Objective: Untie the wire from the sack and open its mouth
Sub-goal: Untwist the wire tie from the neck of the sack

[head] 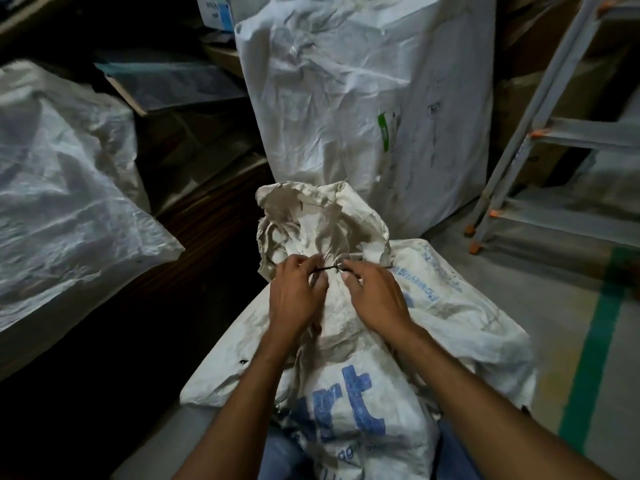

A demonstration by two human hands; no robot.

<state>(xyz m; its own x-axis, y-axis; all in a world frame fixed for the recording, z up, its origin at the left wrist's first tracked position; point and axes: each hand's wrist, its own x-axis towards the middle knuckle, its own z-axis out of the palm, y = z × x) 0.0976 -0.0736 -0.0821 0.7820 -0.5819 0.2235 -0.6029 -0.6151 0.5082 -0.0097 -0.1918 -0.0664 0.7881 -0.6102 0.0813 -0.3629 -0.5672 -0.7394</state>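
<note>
A white woven sack point(349, 368) with blue lettering lies in front of me, its neck gathered and its crumpled mouth point(318, 220) bunched above the tie. A thin dark wire point(329, 269) runs across the neck. My left hand point(298, 292) pinches the wire's left end with curled fingers. My right hand point(375, 296) pinches the right end at the fingertips. Both hands sit on the neck, close together.
A tall white sack point(363, 98) stands right behind. A clear plastic-wrapped bundle point(62, 188) lies at the left beside dark wooden boards point(207, 209). A metal stepladder point(554, 150) stands at the right on grey floor with a green stripe point(595, 341). Cardboard boxes line the back.
</note>
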